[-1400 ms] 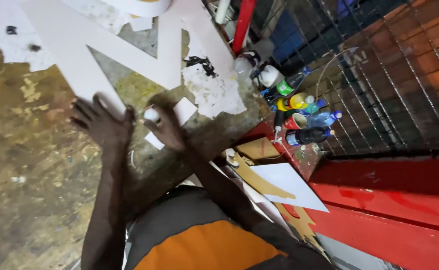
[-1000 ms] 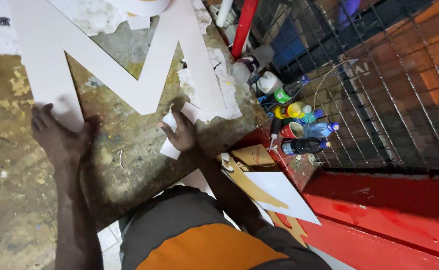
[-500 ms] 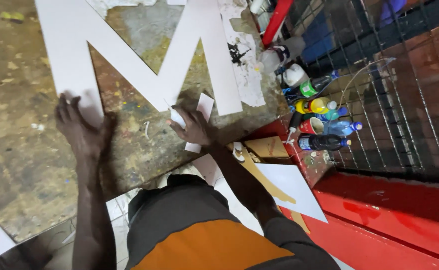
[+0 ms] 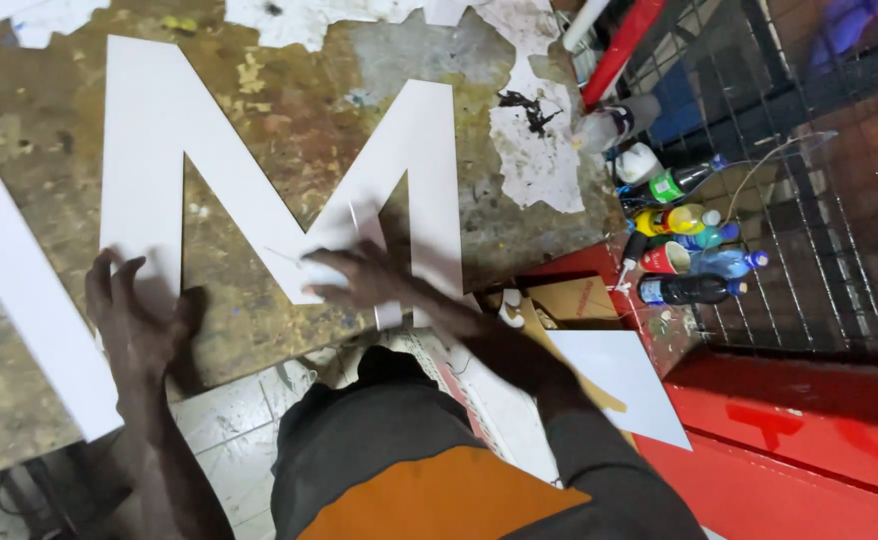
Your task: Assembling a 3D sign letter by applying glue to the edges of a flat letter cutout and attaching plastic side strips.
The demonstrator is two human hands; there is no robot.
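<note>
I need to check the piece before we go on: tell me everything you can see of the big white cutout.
The white cutout is a flat, M-shaped sheet, matte and rigid-looking, lying on the paint-stained table. The left hand presses on the foot of one leg; the right hand lies over the centre vee. The edges look clean.

Your right hand [image 4: 364, 278] is smeared by motion blur, so you cannot tell whether its fingers press flat or pinch the white letter cutout [image 4: 279, 190]. Your left hand [image 4: 137, 315] covers the bottom of that letter's left leg. The long white strip [image 4: 19, 290] runs off the left edge. The bottles [image 4: 694, 235] are too small to tell apart.
</note>
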